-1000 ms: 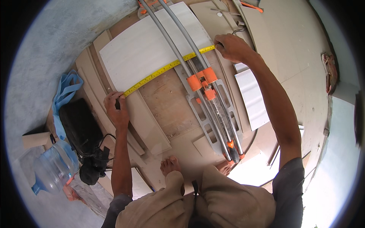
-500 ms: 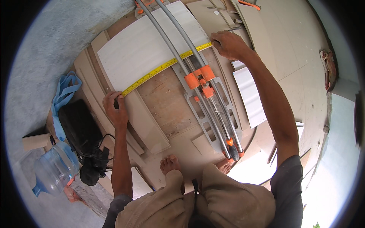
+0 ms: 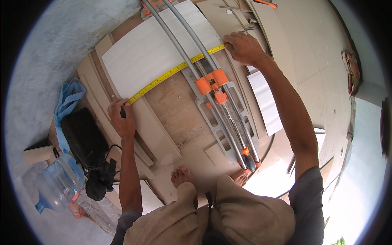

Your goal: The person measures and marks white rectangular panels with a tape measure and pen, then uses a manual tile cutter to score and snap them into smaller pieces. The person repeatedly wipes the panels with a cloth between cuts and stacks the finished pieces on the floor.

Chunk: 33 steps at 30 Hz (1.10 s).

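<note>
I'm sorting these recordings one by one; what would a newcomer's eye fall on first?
A bright yellow tape measure stands out first, stretched between the left hand and right hand along the near edge of a white rectangular tile. Next comes the silver-and-orange metal tile cutter, running from the top of the view down towards the bare feet. At far left, a translucent blue plastic bottle lies near a black oblong bag.

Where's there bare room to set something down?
The brown patch between the yellow tape, tile cutter and beige strip; also the beige surface beyond the right forearm. Crowded: far left, with black bag, blue strap and jug.
</note>
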Tool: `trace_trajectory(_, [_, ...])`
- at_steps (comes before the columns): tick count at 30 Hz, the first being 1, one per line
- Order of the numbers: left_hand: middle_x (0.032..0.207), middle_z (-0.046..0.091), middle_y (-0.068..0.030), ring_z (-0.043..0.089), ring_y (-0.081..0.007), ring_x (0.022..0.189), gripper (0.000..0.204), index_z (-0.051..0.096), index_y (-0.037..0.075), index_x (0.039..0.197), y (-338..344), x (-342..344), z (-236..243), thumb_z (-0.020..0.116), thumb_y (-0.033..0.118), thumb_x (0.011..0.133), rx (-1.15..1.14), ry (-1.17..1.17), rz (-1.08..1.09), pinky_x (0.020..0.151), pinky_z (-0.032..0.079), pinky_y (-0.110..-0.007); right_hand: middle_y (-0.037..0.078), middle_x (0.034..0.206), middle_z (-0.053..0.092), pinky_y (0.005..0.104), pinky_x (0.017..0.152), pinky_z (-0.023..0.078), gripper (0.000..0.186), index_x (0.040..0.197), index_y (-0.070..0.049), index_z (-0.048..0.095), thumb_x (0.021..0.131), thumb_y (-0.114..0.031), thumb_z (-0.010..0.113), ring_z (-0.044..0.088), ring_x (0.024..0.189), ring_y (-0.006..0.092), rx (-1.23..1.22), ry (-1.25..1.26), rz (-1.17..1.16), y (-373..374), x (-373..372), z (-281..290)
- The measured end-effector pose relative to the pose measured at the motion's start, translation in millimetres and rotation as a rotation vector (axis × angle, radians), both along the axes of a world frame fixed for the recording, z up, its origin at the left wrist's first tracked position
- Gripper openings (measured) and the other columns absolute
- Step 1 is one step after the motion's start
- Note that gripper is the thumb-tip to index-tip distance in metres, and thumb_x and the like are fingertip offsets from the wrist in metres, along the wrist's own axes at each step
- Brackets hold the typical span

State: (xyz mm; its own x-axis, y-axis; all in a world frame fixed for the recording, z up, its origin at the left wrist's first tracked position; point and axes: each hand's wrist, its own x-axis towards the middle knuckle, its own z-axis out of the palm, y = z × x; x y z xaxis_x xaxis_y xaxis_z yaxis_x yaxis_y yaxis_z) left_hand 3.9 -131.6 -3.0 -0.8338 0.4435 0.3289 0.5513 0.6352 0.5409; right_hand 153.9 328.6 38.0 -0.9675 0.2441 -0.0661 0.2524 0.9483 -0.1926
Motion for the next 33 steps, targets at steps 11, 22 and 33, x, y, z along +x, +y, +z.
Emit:
trace_trajectory(11, [0.115, 0.066, -0.0135, 0.059, -0.0318, 0.119, 0.016, 0.073, 0.004, 0.109, 4, 3, 5, 0.067, 0.009, 0.095, 0.004, -0.018, 0.015, 0.107, 0.043, -0.044, 0.008, 0.101, 0.063, 0.0455, 0.096, 0.052, 0.014, 0.11, -0.009, 0.065, 0.099, -0.017, 0.065, 0.064, 0.104, 0.0299, 0.056, 0.253, 0.032, -4, 12, -19])
trace_trajectory(22, [0.116, 0.066, -0.0144, 0.059, -0.0318, 0.12, 0.017, 0.073, 0.003, 0.109, 3, 3, 3, 0.067, 0.011, 0.096, -0.008, -0.02, 0.015, 0.108, 0.043, -0.044, 0.008, 0.101, 0.064, 0.0454, 0.092, 0.052, 0.015, 0.108, -0.011, 0.066, 0.097, -0.02, 0.066, 0.065, 0.103, 0.0299, 0.087, 0.295, 0.068, 1, 12, -23])
trace_trajectory(33, [0.11, 0.071, -0.0104, 0.061, -0.0303, 0.115, 0.015, 0.074, 0.006, 0.105, 1, -5, -4, 0.069, 0.008, 0.092, 0.036, 0.053, -0.059, 0.108, 0.043, -0.043, 0.012, 0.121, 0.067, 0.0465, 0.101, 0.049, 0.028, 0.122, -0.009, 0.065, 0.101, -0.028, 0.062, 0.063, 0.113, 0.0343, 0.075, 0.122, 0.053, 8, 13, -20])
